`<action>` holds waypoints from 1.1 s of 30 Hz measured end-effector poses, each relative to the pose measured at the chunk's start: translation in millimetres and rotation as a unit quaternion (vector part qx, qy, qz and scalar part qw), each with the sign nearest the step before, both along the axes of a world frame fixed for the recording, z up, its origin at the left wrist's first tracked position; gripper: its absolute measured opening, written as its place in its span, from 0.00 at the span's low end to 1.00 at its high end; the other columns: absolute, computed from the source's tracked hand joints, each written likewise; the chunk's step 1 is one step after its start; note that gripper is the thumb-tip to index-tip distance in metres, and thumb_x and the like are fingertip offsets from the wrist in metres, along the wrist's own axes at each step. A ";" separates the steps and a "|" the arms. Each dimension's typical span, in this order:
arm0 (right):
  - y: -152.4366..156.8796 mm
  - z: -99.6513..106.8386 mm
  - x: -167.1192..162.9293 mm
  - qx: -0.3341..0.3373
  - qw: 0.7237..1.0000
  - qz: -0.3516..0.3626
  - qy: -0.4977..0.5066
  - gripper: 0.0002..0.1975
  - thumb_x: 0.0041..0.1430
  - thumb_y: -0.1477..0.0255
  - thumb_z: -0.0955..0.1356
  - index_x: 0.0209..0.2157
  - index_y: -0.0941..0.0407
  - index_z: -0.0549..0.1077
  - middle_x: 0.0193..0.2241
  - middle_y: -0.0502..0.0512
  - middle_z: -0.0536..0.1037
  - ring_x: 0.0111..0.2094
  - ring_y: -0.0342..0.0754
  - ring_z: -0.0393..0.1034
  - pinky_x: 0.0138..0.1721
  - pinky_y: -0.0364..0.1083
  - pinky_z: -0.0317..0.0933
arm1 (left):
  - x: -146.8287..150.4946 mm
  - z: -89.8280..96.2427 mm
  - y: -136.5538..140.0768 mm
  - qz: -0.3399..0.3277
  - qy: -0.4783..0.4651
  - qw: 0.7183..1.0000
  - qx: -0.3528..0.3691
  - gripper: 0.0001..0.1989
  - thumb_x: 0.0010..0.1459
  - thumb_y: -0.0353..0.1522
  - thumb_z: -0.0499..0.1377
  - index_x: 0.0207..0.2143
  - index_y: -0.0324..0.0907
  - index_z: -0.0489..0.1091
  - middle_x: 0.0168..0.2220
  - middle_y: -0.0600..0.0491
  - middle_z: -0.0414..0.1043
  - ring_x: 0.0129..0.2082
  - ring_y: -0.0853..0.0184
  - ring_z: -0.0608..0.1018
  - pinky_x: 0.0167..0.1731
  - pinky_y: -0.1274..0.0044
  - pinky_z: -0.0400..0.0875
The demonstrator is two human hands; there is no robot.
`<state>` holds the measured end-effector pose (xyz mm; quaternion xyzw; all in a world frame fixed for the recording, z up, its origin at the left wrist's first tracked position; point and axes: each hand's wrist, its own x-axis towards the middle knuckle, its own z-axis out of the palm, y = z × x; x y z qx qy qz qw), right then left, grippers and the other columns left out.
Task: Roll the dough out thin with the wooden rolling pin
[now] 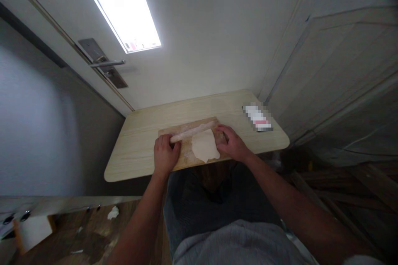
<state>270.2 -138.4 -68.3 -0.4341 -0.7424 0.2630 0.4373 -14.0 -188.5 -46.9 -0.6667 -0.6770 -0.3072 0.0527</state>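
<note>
A flour-dusted rolling pin (192, 131) lies slantwise across a small wooden board (185, 151). My left hand (166, 157) is closed round the pin's left end at the board's left edge. In front of the pin, a thin flat sheet of pale dough (205, 147) covers the right part of the board, its outline uneven. At the board's right edge is my right hand (234, 144), thumb and forefinger apart, with the thumb close to the dough. Its fingertips come near the pin's right end; whether they touch it I cannot tell.
The board rests at the front edge of a pale wooden table (133, 145) with rounded corners. A blurred-out phone-like object (258, 116) lies at the table's right. Behind the table stands a white door (199, 66) with a metal handle (107, 63). Wooden slats (342, 198) are at the lower right.
</note>
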 end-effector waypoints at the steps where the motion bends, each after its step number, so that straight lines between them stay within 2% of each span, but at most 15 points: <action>1: -2.6 1.3 4.7 -0.004 1.000 0.019 -0.015 0.30 0.44 0.75 0.70 0.54 0.52 0.71 0.60 0.60 0.69 0.61 0.55 0.63 0.63 0.58 0.56 | 0.0 0.0 0.2 0.001 -0.003 1.000 0.002 0.12 0.60 0.39 0.57 0.43 0.43 0.68 0.41 0.45 0.71 0.45 0.53 0.73 0.49 0.60 0.69; 4: -8.7 4.5 13.4 -0.022 0.997 0.043 -0.055 0.36 0.44 0.74 0.73 0.58 0.51 0.69 0.63 0.61 0.64 0.64 0.57 0.59 0.64 0.60 0.54 | 0.0 0.3 1.1 0.010 -0.012 1.000 0.005 0.12 0.60 0.39 0.57 0.42 0.43 0.68 0.41 0.44 0.71 0.46 0.52 0.73 0.49 0.59 0.69; 8: -12.6 7.0 8.9 -0.019 0.994 0.045 -0.099 0.37 0.42 0.67 0.78 0.57 0.52 0.70 0.63 0.62 0.64 0.64 0.59 0.59 0.64 0.62 0.53 | 0.1 1.6 1.5 0.021 -0.033 0.999 0.001 0.11 0.59 0.39 0.56 0.42 0.43 0.68 0.40 0.45 0.71 0.45 0.53 0.73 0.48 0.60 0.70; 15: -27.5 11.4 -22.4 0.054 0.976 -0.046 -0.204 0.41 0.43 0.53 0.78 0.58 0.54 0.69 0.61 0.66 0.66 0.64 0.67 0.55 0.62 0.68 0.49 | 0.6 2.8 1.1 0.028 -0.053 0.998 0.001 0.12 0.59 0.38 0.57 0.42 0.42 0.69 0.40 0.44 0.71 0.45 0.54 0.73 0.48 0.60 0.70; 19: -28.6 15.4 -42.5 0.077 0.965 -0.054 -0.245 0.42 0.47 0.51 0.75 0.61 0.53 0.66 0.63 0.66 0.64 0.65 0.68 0.52 0.64 0.70 0.41 | -0.1 2.5 0.7 0.028 -0.051 0.998 0.002 0.10 0.59 0.38 0.57 0.41 0.43 0.68 0.40 0.46 0.71 0.45 0.54 0.73 0.48 0.61 0.70; 22: -15.0 23.2 -52.6 0.074 0.956 -0.015 -0.282 0.47 0.45 0.48 0.75 0.63 0.53 0.64 0.64 0.65 0.64 0.66 0.68 0.51 0.65 0.70 0.37 | -0.8 2.8 0.8 0.024 -0.050 0.998 0.006 0.10 0.60 0.38 0.57 0.41 0.43 0.68 0.40 0.46 0.71 0.45 0.54 0.73 0.48 0.62 0.70; 25: 3.9 34.7 -58.2 0.058 0.942 0.055 -0.325 0.51 0.43 0.43 0.74 0.64 0.55 0.63 0.63 0.64 0.66 0.66 0.66 0.52 0.67 0.65 0.36 | -1.3 3.6 1.4 0.034 -0.056 0.998 0.009 0.10 0.59 0.39 0.58 0.40 0.43 0.68 0.40 0.47 0.71 0.44 0.55 0.73 0.48 0.63 0.69; 30: 20.8 49.3 -65.4 0.063 0.920 0.156 -0.354 0.47 0.45 0.45 0.74 0.64 0.48 0.64 0.65 0.57 0.64 0.66 0.62 0.53 0.67 0.59 0.41 | -1.0 4.4 1.8 0.045 -0.062 0.997 0.011 0.09 0.59 0.38 0.58 0.39 0.43 0.68 0.39 0.47 0.71 0.43 0.56 0.73 0.47 0.64 0.69; 33: 23.0 51.9 -67.8 0.075 0.918 0.179 -0.345 0.46 0.44 0.47 0.75 0.63 0.49 0.66 0.65 0.57 0.64 0.65 0.60 0.55 0.66 0.56 0.45 | -1.3 3.3 1.8 0.047 -0.056 0.997 0.012 0.09 0.59 0.38 0.58 0.39 0.43 0.68 0.39 0.47 0.71 0.43 0.56 0.72 0.47 0.64 0.69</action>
